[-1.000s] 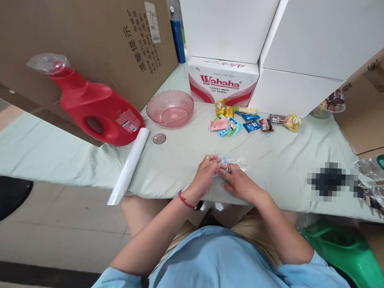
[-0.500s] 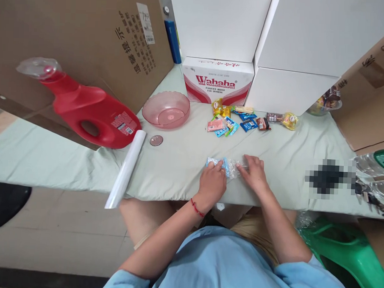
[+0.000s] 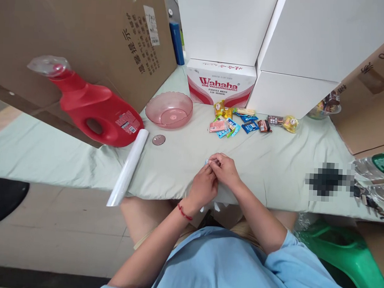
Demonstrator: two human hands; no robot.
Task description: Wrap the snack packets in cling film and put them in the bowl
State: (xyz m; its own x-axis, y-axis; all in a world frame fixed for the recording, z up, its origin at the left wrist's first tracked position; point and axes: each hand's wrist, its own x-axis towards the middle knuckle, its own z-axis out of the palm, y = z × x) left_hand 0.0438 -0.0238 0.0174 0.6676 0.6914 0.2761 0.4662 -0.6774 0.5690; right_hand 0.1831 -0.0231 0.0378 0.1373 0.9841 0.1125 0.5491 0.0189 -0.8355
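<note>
My left hand (image 3: 204,186) and my right hand (image 3: 225,169) meet above the cloth near the table's front edge. Between their closed fingertips is a small blue-and-white packet (image 3: 207,161); only a sliver of it shows, the rest hidden by the fingers. The right hand's thumb and fingers pinch at it, overlapping the left fingertips. Beyond the hands lies a loose group of wrapped snacks: a pink packet (image 3: 218,126), a blue wrapper (image 3: 250,126), a brown wrapper (image 3: 264,126) and a yellow one (image 3: 290,123).
A pink translucent bowl (image 3: 168,117), a round metal-looking disc (image 3: 158,139), a roll of clear film (image 3: 129,166) and a red jug (image 3: 99,110) stand to the left. White boxes (image 3: 220,83) line the back. Bottles (image 3: 382,163) and keys (image 3: 367,200) lie at the right.
My right hand has moved left to join my left hand at the packet. The clear plastic seen stretched between the hands is now out of sight. The view has shifted slightly.
</note>
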